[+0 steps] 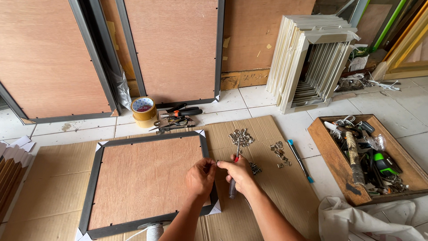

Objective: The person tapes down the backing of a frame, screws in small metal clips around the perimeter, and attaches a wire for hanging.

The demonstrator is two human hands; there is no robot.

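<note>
**Framing bench, floor level: back-fitting of a dark frame, partly done**

While both hands meet at the right rail of the dark picture frame [145, 180], the frame lies face down on flattened cardboard [44, 178], its plywood backing board [142, 176] already seated inside the rails.

- Far left: folded white corner protectors [20, 145]; three like pieces sit on the frame's visible corners, so corner padding appears done.
- Behind: two larger backed frames [176, 49] lean against the wall, with a brown tape roll [143, 108] and pliers with a cutter [180, 114] at their foot.
- Centre: left hand [200, 176], fingers pinched together on a small part at the right rail; what it pinches is too small to tell.
- Right hand [238, 172], closed around a clear-handled screwdriver [232, 187], fingertips touching those of the left hand.
- Just beyond: a heap of small metal hangers [240, 136], a second small cluster [279, 154], a blue pen [299, 159].
- Right: a wooden tool tray [321, 143], a stack of white frames [307, 58], a white cloth [370, 221].

Judged status: backing in, hardware fitting at the right rail under way; no hanger is visibly fixed on the other rails.
</note>
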